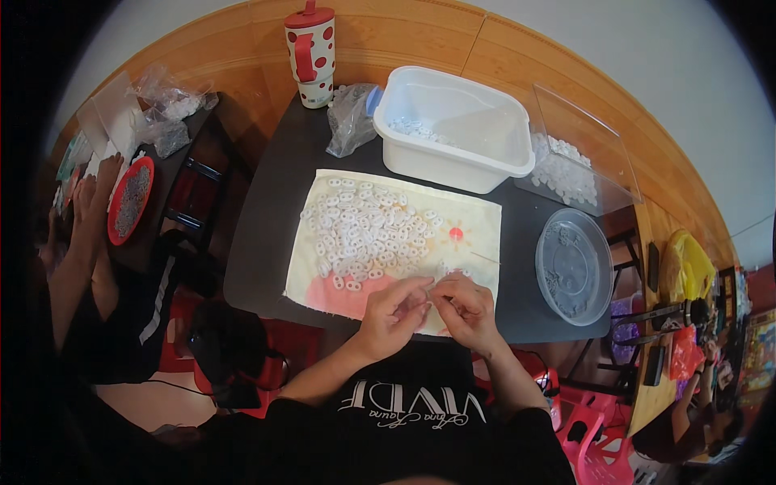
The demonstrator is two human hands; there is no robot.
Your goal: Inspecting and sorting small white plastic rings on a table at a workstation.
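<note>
Over the near edge of a cream cloth [477, 218], my left hand [394, 318] and my right hand [466, 307] meet with fingertips almost touching. Both are closed in a pinch. Whatever lies between the fingers is too small and too covered to name. Beyond my left hand spreads a pile of small white oval pieces [368, 230], each with two holes. A few more white pieces [444, 268] lie just past my right fingertips. To the right of these rests a thin, light-coloured stick [486, 258].
Behind the cloth stands a white plastic tub [453, 158] with small white pieces inside. Right are a clear box [566, 174] of white pieces and a round clear dish [574, 267]. A spotted tumbler [311, 61] and plastic bag [352, 120] stand back left. Another person's hand [105, 174] is beside a red tray [131, 202].
</note>
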